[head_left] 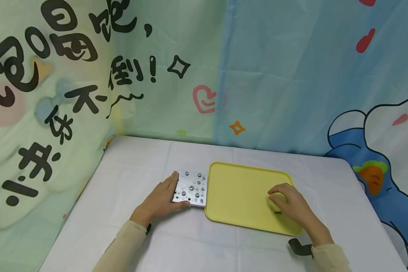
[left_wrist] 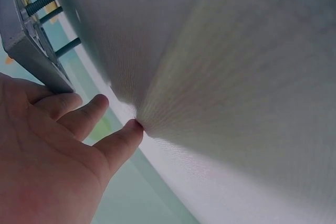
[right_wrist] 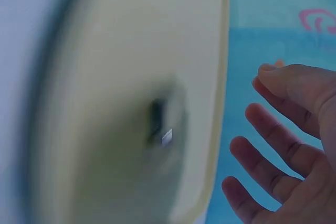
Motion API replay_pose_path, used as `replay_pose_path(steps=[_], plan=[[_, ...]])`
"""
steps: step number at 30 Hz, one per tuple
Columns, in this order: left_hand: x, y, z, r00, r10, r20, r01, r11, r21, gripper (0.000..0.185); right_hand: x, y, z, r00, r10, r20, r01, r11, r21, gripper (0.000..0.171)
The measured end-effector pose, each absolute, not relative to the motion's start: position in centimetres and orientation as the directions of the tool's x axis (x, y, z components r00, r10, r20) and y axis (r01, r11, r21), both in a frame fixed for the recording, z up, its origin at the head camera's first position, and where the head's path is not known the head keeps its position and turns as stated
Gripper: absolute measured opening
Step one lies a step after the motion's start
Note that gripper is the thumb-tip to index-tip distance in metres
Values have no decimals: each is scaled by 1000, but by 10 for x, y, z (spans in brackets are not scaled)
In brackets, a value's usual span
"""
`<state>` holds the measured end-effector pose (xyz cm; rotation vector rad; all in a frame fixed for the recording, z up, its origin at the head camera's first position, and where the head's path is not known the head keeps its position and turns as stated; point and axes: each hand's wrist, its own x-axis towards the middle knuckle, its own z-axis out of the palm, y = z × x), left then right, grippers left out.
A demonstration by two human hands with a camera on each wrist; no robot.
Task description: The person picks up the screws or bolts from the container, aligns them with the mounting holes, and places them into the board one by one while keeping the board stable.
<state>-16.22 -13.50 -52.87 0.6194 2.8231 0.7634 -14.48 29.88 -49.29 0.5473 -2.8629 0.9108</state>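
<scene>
A flat silver metal plate [head_left: 198, 189] with several screws in its top lies at the tray's left edge. From the left, my left hand [head_left: 163, 196] holds it, thumb along the front edge and a finger at the far left corner. The left wrist view shows threaded screws [left_wrist: 46, 0] sticking out beneath the plate; spread fingers touch the white cloth. Above the yellow tray's right part, my right hand [head_left: 289, 201] hovers with loosely bent fingers, thumb and index tips close together. Nothing shows between them. A small dark piece [head_left: 278, 212] lies on the tray below this hand.
The yellow tray [head_left: 238, 189] rests on a white cloth-covered table [head_left: 149, 158]. Printed fabric [head_left: 275, 83] hangs behind and to the left. A black strap [head_left: 300, 248] sticks out at the right wrist, near the tray's front right corner.
</scene>
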Motion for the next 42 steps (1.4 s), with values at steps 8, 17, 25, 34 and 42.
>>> replay_pose_path(steps=[8,17,25,34,42], plan=[[-162,-136,-532,-903,427,-44,350,791,502,113,-128,319,-510,-945,-266,193,-328,785,-526,11],[-163,-136,-532,-904,426,-44,349,793,499,113,-120,328,-516,-946,-290,144,-321,785,-529,17],[-164,-136,-532,-904,426,-43,348,791,503,112,-118,331,-520,-951,-285,121,-305,794,-526,18],[-164,-136,-532,-902,430,-43,353,792,498,113,-117,327,-523,-942,-286,178,-337,792,-509,12],[-163,-136,-531,-901,433,-27,362,785,502,113,-120,318,-524,-910,-309,276,-411,758,-506,14]])
